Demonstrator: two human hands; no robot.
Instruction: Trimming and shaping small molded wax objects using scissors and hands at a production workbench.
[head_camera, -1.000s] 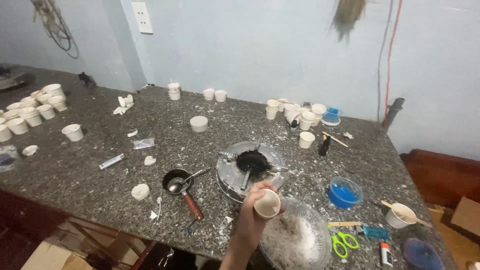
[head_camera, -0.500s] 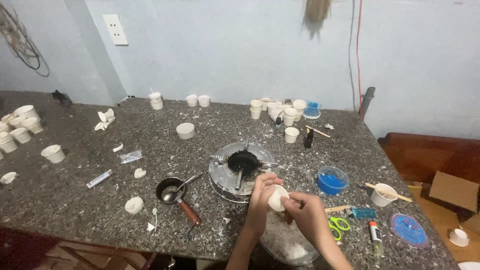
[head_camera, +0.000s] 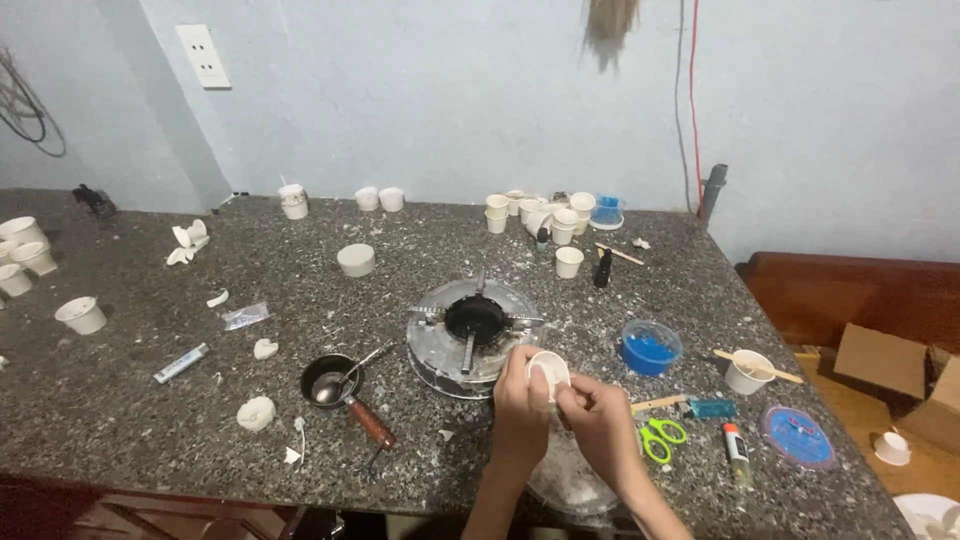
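Note:
My left hand (head_camera: 520, 400) holds a small white cup (head_camera: 548, 368) tipped on its side, just in front of a round metal gas burner (head_camera: 470, 330). My right hand (head_camera: 598, 415) touches the cup's rim with its fingertips. Both hands hover over a clear bowl of white flakes (head_camera: 565, 478) at the table's near edge, mostly hidden by my arms. A small black pan with a spoon and a brown handle (head_camera: 335, 382) lies to the left of my hands.
The grey speckled stone table (head_camera: 150, 420) carries several white cups at the back (head_camera: 540, 215) and far left (head_camera: 80, 314), a blue-filled tub (head_camera: 648, 348), green scissors (head_camera: 660, 440), a glue stick (head_camera: 735, 445), a blue lid (head_camera: 797, 437), a cup with a stick (head_camera: 748, 370). Cardboard boxes (head_camera: 890, 360) sit right.
My right hand came in and joined the left on the cup. The cup and hands shifted slightly toward the burner, and the view swung rightward along the table.

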